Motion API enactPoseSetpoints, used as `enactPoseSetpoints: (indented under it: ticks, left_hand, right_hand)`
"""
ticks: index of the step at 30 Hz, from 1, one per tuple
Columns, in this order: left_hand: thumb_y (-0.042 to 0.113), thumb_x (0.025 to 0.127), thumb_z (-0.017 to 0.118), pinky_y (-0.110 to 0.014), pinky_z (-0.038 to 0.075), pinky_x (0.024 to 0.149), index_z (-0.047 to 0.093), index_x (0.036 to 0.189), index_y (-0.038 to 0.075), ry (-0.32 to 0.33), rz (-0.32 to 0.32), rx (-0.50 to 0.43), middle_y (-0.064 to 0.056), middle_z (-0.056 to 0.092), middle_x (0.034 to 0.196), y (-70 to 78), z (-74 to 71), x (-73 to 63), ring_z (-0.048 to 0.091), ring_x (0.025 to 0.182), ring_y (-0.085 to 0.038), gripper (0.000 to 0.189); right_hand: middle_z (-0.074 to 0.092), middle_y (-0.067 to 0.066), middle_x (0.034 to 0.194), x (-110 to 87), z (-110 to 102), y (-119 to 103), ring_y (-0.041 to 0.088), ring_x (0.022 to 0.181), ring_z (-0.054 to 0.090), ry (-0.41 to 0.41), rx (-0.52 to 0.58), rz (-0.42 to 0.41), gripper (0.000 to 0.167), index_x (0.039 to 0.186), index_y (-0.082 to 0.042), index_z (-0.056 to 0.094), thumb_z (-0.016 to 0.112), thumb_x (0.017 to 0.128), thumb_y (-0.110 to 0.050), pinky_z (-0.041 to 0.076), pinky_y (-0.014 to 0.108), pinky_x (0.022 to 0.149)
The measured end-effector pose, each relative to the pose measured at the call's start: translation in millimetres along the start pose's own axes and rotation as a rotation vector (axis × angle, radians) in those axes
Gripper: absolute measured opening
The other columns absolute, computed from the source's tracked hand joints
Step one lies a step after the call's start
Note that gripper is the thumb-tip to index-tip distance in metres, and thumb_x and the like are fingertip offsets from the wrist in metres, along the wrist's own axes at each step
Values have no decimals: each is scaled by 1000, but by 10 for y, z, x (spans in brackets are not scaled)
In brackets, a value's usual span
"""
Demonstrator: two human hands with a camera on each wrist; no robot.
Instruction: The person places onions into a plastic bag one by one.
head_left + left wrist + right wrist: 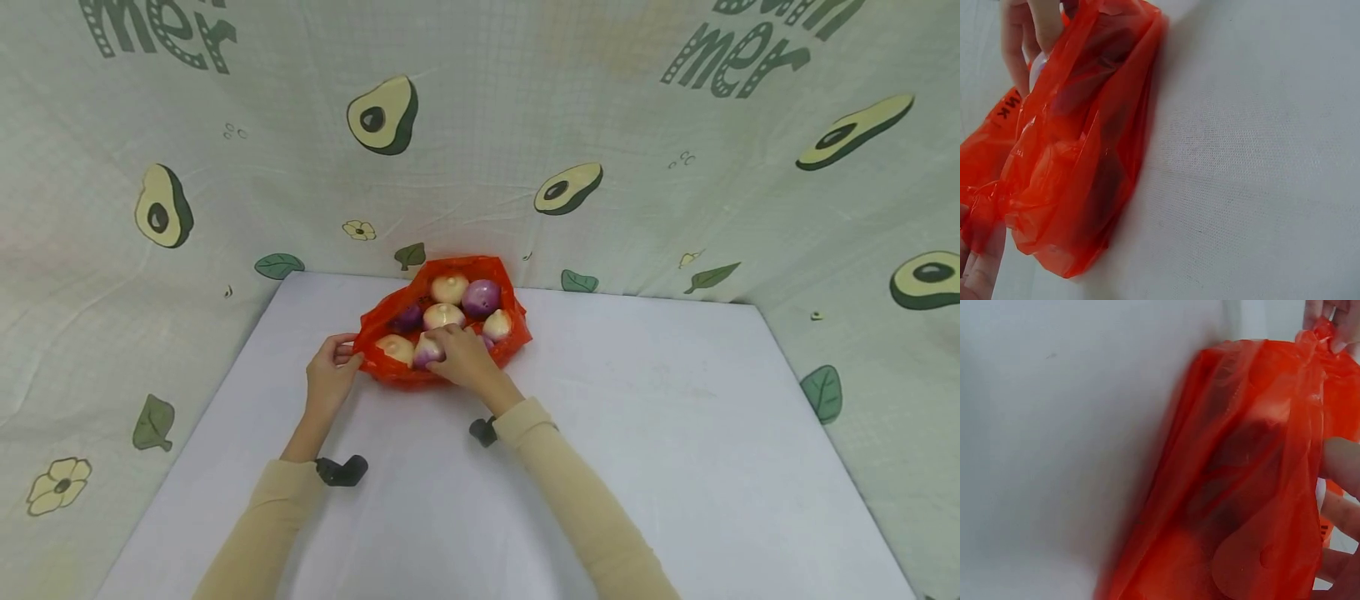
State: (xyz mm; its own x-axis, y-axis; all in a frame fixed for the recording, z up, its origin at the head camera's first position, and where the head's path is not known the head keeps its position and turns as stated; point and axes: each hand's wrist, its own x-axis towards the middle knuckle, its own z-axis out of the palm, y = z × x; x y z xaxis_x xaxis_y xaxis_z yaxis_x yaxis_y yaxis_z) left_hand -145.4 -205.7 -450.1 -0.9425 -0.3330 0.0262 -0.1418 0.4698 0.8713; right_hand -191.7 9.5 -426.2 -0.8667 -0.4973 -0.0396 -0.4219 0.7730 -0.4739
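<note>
An orange-red plastic bag (405, 382) lies with its mouth spread wide at the back of the table. Inside it are several onions, some pale like the one in the middle (444, 317), others purple like the one at the back right (481, 298). My left hand (330, 375) pinches the bag's left rim between thumb and fingers. Reaching over the near rim, my right hand (467, 357) grips a purple-and-white onion (428, 353) at the front of the bag. In the right wrist view, the bag's film (1235, 469) hides most of that onion.
A white table (637, 433) spreads in front of the bag and to its right. Behind and at both sides hangs a pale cloth (480, 125) printed with avocados and leaves. A dark wrist camera (342, 471) sits by the left cuff, another (483, 432) by the right.
</note>
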Motion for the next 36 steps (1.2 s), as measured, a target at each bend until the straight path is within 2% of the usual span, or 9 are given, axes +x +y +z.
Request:
enactPoseSetpoints:
  ticks: [7,11,17,22,25,27,30,33,36]
  left_hand:
    - [11,90,54,-3,41,62,56,121,6,0,9,-8,-17,60,104,10,26,22,56,92,-25,31]
    - [10,90,54,-3,41,62,56,120,5,4,17,-11,-18,60,103,14,34,32,56,91,-26,31]
    - [11,90,55,-4,41,62,55,120,5,-17,11,-24,-17,60,103,0,47,36,55,92,-25,31]
    - [12,90,56,-3,41,63,56,121,5,-20,33,-32,-17,60,104,-3,65,39,57,92,-26,32]
    - [14,90,56,-3,42,64,55,121,6,-33,22,-39,-16,60,107,10,67,24,58,94,-26,32]
    - [14,90,55,-4,42,65,54,123,7,-48,16,-52,-16,60,111,21,57,0,58,97,-27,34]
    - [15,90,55,-9,47,75,50,129,9,-89,0,-64,-15,57,120,54,39,-70,57,104,-28,39]
    - [13,90,55,-26,48,91,45,134,9,-111,6,-78,-14,51,130,116,24,-183,54,112,-29,45]
    - [11,90,55,-43,39,103,40,138,9,-106,50,-56,-15,42,138,199,12,-332,46,122,-32,50]
  right_hand:
    - [54,7,129,37,12,44,25,114,50,3,-34,29,50,131,-14,49,65,86,-28,37,42,105]
    - [56,6,121,50,10,66,22,105,55,4,-36,55,51,127,-11,48,69,83,-26,43,36,100]
    - [47,17,120,60,28,69,27,103,52,24,-52,54,53,123,-11,48,72,80,-30,50,37,90]
    - [52,17,120,65,32,97,29,107,51,36,-91,48,52,123,-10,51,72,80,-30,47,38,94]
    - [57,13,116,47,26,126,28,105,52,24,-106,37,50,125,-8,51,69,83,-27,46,37,96]
    - [58,12,116,14,13,143,26,105,52,17,-40,25,48,128,-7,50,65,86,-24,45,36,97]
    - [55,10,126,-88,-7,185,25,116,50,36,116,-5,48,134,-7,47,59,89,-20,40,36,103]
    - [51,12,133,-233,-23,247,26,122,48,117,247,-74,44,132,-5,49,58,90,-15,39,37,104]
    - [52,13,132,-428,-62,317,27,118,53,208,321,-129,37,125,-4,55,59,88,-12,43,38,100]
